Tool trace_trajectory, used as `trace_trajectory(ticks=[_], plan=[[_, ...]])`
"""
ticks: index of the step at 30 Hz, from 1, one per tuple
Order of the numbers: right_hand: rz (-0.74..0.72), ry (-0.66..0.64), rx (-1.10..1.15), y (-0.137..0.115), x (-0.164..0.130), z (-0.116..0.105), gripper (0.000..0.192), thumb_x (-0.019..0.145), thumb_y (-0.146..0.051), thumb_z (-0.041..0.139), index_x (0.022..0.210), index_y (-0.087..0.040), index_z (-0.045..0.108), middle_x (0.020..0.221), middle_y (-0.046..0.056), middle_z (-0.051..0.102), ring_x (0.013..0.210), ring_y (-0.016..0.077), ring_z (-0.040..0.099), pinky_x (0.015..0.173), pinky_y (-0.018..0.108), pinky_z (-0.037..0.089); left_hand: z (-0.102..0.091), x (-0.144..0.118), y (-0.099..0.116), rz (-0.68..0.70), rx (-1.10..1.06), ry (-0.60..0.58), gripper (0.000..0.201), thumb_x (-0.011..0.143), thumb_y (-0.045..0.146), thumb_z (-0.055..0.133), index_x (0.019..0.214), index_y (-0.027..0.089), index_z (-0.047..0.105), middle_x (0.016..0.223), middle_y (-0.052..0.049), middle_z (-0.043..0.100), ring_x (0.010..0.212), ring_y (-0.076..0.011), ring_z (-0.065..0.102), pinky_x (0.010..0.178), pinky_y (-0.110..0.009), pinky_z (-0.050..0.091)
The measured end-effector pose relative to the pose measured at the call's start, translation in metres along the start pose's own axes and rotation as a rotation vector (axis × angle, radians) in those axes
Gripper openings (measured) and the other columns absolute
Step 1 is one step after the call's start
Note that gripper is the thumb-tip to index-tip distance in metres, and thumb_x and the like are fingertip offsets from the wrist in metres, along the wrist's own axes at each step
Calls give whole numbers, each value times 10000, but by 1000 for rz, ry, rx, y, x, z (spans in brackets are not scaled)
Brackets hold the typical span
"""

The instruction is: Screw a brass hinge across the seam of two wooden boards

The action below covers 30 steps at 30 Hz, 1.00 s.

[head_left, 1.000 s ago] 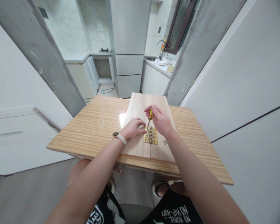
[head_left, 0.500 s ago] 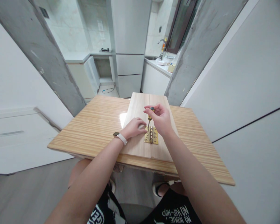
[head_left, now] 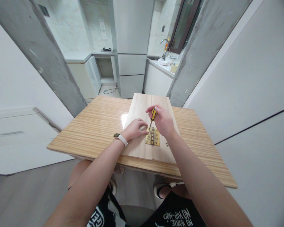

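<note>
Two pale wooden boards [head_left: 139, 110] lie side by side on a striped wooden table [head_left: 97, 126]. A brass hinge [head_left: 153, 138] sits across their seam. My right hand [head_left: 162, 121] grips a small yellow-and-black screwdriver [head_left: 152, 115], held nearly upright with its tip on the hinge's upper left corner. My left hand [head_left: 134, 128], with a white watch on the wrist, rests on the left board with its fingertips at the hinge's left edge, next to the screwdriver tip.
A small screw [head_left: 167, 144] lies on the right board beside the hinge. Grey concrete pillars stand behind the table on both sides, a white wall to the right. Beyond is a kitchen with white cabinets and a sink.
My right hand has turned on the screwdriver handle, so the yellow grip shows again between the fingers. The left hand and the hinge have stayed in place.
</note>
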State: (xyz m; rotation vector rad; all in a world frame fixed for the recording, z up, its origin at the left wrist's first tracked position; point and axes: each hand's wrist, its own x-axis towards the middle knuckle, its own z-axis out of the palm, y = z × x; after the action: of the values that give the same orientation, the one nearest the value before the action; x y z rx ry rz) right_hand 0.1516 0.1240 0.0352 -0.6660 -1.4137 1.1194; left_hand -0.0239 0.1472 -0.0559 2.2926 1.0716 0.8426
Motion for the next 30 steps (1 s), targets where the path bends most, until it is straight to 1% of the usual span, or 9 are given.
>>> trace_trajectory(ticks=[4,8,13,18,20,30], plan=[[21,4,-63,0,-2,-2,377,993,-595,609,959,-253,765,887,39,706,822,189,639,801,347,534,1,0,-2,10,-11,13,363,814,405,864,1116,215,800,1142,-100,705,1081,-268,652,1019,-394,508],[2,23,-77,4,-2,-1,338,952,-585,692,978,-260,778,991,47,752,905,200,687,874,366,564,2,0,-2,20,-14,17,362,814,394,866,1118,208,798,1143,-100,707,1089,-270,652,1016,-395,509],[-17,55,-65,6,0,0,298,908,-539,770,971,-248,781,987,45,771,872,188,714,869,363,587,2,0,-2,20,-3,20,354,815,392,867,1109,209,797,1133,-100,706,1093,-271,649,1019,-398,507],[-14,76,-83,4,0,1,290,888,-522,797,960,-242,770,933,44,760,859,188,722,862,362,596,2,-1,-3,18,-11,21,362,811,395,870,1112,208,795,1133,-100,707,1089,-269,651,1012,-391,508],[-9,84,-84,4,-1,1,301,886,-533,793,958,-243,758,944,45,760,857,187,722,862,365,600,2,-1,-3,16,-14,22,363,811,394,870,1114,208,795,1131,-100,709,1086,-268,652,1010,-390,508],[3,48,-69,2,-1,4,325,878,-539,795,950,-231,722,974,44,750,846,171,707,819,342,587,2,-1,-1,15,-7,27,361,811,396,869,1112,209,799,1125,-98,718,1083,-270,652,1002,-395,508]])
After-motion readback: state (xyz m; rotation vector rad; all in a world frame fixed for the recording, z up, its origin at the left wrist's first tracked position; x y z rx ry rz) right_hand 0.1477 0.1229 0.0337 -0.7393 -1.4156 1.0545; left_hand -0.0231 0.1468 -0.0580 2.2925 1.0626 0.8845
